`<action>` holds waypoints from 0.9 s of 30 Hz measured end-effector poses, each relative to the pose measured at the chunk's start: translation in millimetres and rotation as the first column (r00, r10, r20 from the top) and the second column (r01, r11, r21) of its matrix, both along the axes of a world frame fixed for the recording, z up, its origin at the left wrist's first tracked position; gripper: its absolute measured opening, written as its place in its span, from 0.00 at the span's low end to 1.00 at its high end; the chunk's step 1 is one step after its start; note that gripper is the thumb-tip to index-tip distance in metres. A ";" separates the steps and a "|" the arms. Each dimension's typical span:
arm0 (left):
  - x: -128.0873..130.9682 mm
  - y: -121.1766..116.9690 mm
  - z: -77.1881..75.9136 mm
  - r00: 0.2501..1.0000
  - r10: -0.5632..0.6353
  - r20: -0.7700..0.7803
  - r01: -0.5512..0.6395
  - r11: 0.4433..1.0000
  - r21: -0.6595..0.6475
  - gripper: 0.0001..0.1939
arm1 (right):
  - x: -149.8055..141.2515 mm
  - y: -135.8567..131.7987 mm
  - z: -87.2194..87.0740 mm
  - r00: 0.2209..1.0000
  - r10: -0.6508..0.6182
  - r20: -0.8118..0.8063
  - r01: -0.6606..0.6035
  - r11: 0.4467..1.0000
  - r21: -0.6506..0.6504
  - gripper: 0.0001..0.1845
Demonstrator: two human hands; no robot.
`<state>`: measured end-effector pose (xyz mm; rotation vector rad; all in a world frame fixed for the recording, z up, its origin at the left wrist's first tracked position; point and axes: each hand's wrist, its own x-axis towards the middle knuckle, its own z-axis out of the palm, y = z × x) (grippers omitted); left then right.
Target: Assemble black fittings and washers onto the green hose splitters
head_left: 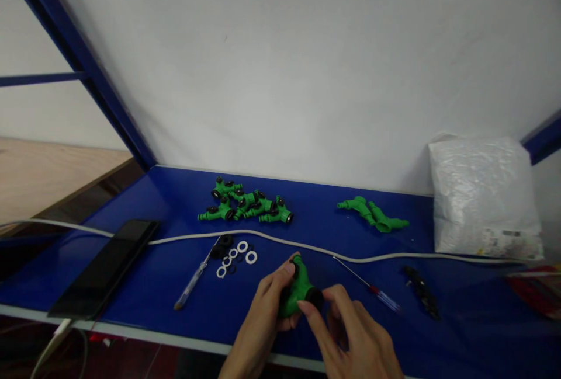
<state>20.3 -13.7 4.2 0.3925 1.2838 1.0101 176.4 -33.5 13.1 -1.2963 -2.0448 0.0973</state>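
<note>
A green Y-shaped hose splitter [301, 288] is held above the blue tabletop near its front edge. My left hand [267, 303] wraps round its body, thumb along one branch. On its right end sits a black ring [314, 297], which my right hand [350, 332] pinches between thumb and fingers. Part of the splitter is hidden behind my fingers. Several white washers [242, 247] and dark rings [225, 240] lie to the left of my hands. Beyond them rests a clear-handled screwdriver [191, 284]; a second screwdriver [366, 283] with a red-and-clear handle lies to the right.
Several green splitters with black fittings [249, 205] are grouped at the back. Two bare green splitter bodies [360, 208] lie further right. A white cable [319, 250] crosses the table. A black phone [107, 268], small black parts [421, 291] and a white plastic package [482, 198] also lie there.
</note>
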 end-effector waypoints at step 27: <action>-4.0 -0.5 3.5 0.980 -0.184 0.077 0.166 0.966 0.197 0.46 | 10.5 -0.8 -0.9 0.977 0.210 0.036 -0.209 0.978 -0.023 0.19</action>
